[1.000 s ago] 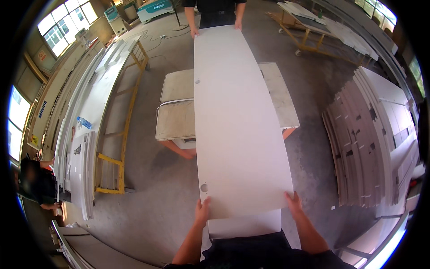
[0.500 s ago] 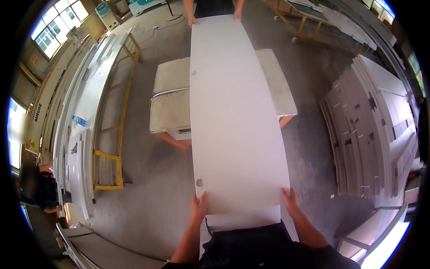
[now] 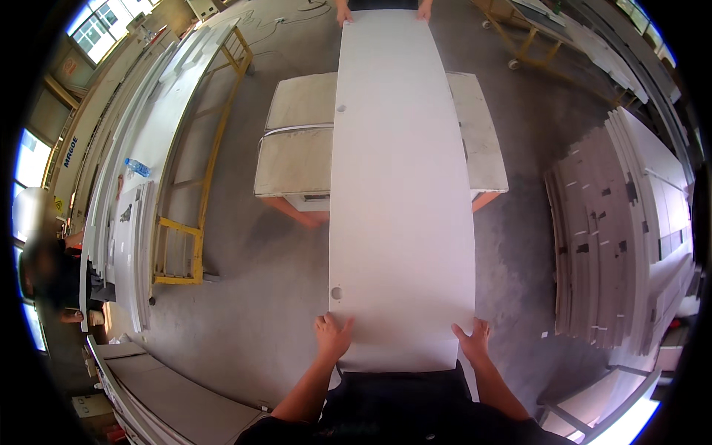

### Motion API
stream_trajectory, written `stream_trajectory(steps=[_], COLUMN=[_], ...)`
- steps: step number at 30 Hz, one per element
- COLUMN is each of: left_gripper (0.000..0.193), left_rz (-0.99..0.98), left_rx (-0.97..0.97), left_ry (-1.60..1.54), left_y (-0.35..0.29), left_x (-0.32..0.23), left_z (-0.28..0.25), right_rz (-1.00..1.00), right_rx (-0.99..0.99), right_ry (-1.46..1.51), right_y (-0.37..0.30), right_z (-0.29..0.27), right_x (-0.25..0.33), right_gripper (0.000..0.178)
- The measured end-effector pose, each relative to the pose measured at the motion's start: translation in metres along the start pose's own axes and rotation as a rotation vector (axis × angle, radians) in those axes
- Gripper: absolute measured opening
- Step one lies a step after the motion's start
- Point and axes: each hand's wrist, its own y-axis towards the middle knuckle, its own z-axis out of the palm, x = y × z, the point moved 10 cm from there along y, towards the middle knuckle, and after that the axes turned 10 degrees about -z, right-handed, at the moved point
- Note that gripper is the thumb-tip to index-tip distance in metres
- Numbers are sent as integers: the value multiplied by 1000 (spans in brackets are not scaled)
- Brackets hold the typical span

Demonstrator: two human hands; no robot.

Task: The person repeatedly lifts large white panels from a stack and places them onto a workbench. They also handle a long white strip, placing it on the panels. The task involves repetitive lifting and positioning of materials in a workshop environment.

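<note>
A long white door panel (image 3: pixel 404 185) with a round hole near its close left corner stretches away from my body, over a pale block-like stand (image 3: pixel 297 159). Thumb on top, my left hand (image 3: pixel 334 337) grips the panel's left edge close to the near end. My right hand (image 3: pixel 473 341) holds the opposite edge in the same way, its thumb over the face. The fingertips under the panel are hidden. At the far end, a co-worker's two hands (image 3: pixel 345 15) are on the corners. Whether the panel rests on the stand cannot be made out.
On the left, a yellow-framed rack (image 3: pixel 194 256) carries white panels and a blue water bottle (image 3: pixel 137 167). Many panels stand in a stack (image 3: pixel 593 245) on the right. Another person (image 3: pixel 55 267) is at the far left. A wheeled trolley (image 3: pixel 530 44) stands back right.
My view has shifted, so the panel and stand appear farther right and higher. Both my hands remain at the panel's edges, with the thumbs now spread farther inward over its face.
</note>
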Motion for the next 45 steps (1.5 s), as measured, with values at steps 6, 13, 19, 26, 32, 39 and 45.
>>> stream_trajectory(steps=[6, 13, 19, 26, 32, 39, 45], left_gripper=[65, 51, 53, 59, 68, 65, 75], left_rz=[-142, -468, -344, -215, -247, -281, -312], left_rx=[65, 392, 338, 176, 236, 227, 246], left_ry=[-131, -723, -343, -34, -24, 15, 39], left_y=[10, 25, 24, 12, 0, -17, -30], left_x=[24, 55, 42, 30, 26, 36, 51], left_z=[11, 21, 16, 5, -1, -6, -5], right_rz=[156, 211, 169, 124, 111, 125, 184], right_rx=[51, 121, 127, 40, 65, 77, 121], right_ry=[409, 675, 476, 275, 377, 307, 316], right_y=[12, 27, 27, 17, 4, -17, -34], right_z=[30, 39, 37, 21, 29, 33, 44], right_x=[-38, -39, -17, -19, -25, -34, -55], right_gripper=[48, 47, 49, 51, 48, 54, 61])
